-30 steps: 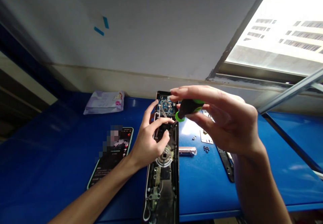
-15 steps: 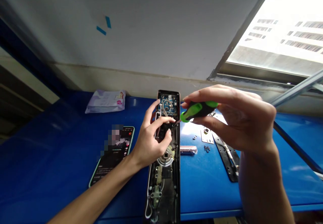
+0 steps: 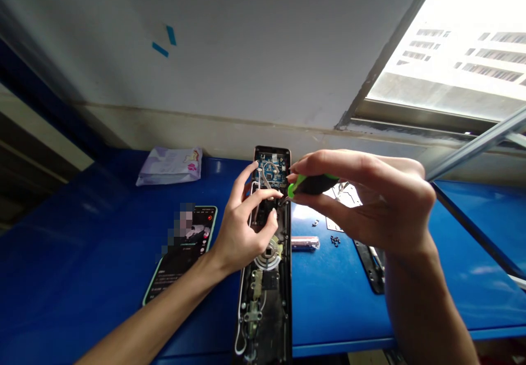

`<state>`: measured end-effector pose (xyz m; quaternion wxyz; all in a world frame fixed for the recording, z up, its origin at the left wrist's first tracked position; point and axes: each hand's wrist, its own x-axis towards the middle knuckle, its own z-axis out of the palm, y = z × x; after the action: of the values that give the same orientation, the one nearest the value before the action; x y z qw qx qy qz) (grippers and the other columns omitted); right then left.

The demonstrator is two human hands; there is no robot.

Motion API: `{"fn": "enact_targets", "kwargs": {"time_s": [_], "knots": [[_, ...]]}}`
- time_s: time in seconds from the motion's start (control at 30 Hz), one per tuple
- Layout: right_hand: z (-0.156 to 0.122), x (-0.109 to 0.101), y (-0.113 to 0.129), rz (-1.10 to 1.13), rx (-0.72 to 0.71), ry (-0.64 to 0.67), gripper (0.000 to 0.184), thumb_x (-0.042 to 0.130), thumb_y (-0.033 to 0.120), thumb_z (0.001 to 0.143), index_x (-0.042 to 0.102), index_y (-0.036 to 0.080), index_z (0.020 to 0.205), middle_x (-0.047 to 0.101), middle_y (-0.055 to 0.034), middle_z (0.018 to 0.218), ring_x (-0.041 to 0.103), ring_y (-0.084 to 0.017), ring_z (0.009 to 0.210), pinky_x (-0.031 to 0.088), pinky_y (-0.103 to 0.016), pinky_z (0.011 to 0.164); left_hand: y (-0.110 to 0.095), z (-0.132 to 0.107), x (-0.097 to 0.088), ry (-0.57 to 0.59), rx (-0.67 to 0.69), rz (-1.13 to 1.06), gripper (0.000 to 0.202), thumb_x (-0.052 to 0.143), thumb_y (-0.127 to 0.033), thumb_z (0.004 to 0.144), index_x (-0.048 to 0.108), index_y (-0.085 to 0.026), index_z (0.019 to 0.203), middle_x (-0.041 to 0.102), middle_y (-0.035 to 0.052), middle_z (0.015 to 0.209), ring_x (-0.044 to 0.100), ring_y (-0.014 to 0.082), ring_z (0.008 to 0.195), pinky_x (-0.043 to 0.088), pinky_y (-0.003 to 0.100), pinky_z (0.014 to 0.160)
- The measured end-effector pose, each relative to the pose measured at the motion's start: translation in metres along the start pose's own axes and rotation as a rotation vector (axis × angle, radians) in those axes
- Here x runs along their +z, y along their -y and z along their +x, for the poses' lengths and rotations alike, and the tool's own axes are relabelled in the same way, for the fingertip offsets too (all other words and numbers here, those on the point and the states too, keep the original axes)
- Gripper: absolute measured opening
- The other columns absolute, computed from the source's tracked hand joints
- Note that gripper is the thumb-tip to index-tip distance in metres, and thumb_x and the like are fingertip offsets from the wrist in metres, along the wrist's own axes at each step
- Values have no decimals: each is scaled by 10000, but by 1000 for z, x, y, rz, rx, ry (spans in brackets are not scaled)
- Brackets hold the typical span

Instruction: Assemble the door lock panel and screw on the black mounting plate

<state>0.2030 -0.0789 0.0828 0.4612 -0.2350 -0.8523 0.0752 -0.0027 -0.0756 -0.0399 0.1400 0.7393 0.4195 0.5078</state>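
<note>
A long black door-lock body (image 3: 267, 294) lies opened on the blue table (image 3: 82, 277), its blue circuit board (image 3: 272, 171) at the far end. My left hand (image 3: 246, 228) rests on the lock's middle, thumb and forefinger curled in a pinch around a small part I cannot make out. My right hand (image 3: 370, 200) is closed around a green-and-black screwdriver (image 3: 310, 184), whose tip points down-left into the lock beside my left fingertips.
A phone (image 3: 181, 252) with a lit screen lies left of the lock. A purple packet (image 3: 170, 165) sits near the wall. Right of the lock are a small metal cylinder (image 3: 304, 243), several loose black screws (image 3: 336, 240), a metal plate (image 3: 341, 198) and a black strip (image 3: 370, 266).
My right hand with the screwdriver swung right and up, then came back down-left toward the lock. My left hand stayed on the lock, its fingers barely shifting.
</note>
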Motion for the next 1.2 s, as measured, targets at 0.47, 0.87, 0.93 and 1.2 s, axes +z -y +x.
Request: {"fn": "enact_targets", "kwargs": {"time_s": [0.47, 0.87, 0.93, 1.2], "knots": [[-2, -41, -4, -152, 158, -177, 419, 868, 209, 797, 729, 373, 1156, 779, -21, 1071, 785, -296, 951, 711, -482, 780, -24, 21, -9, 150, 240, 262, 291, 654, -202, 950, 701, -178, 1236, 492, 161, 1586, 317, 404, 1582, 391, 650, 1263], [-7, -49, -60, -105, 579, 463, 204, 788, 218, 843, 618, 224, 956, 731, 18, 781, 714, -138, 623, 558, -249, 576, -38, 39, 30, 572, 366, 387, 85, 664, -181, 944, 749, -173, 938, 772, 132, 1138, 474, 392, 1507, 432, 624, 1226], [-7, -48, -62, -97, 578, 461, 201, 786, 224, 843, 618, 224, 954, 727, 19, 778, 690, -127, 613, 546, -249, 588, -39, 40, 30, 592, 369, 402, 97, 655, -209, 957, 746, -177, 944, 774, 130, 1131, 469, 393, 1509, 433, 628, 1220], [-8, -47, -67, -91, 576, 460, 197, 781, 251, 851, 619, 221, 959, 729, 14, 776, 693, -129, 611, 532, -240, 569, -39, 39, 28, 607, 383, 491, 173, 629, -228, 979, 768, -136, 1030, 771, 159, 1163, 469, 419, 1500, 497, 612, 1175]]}}
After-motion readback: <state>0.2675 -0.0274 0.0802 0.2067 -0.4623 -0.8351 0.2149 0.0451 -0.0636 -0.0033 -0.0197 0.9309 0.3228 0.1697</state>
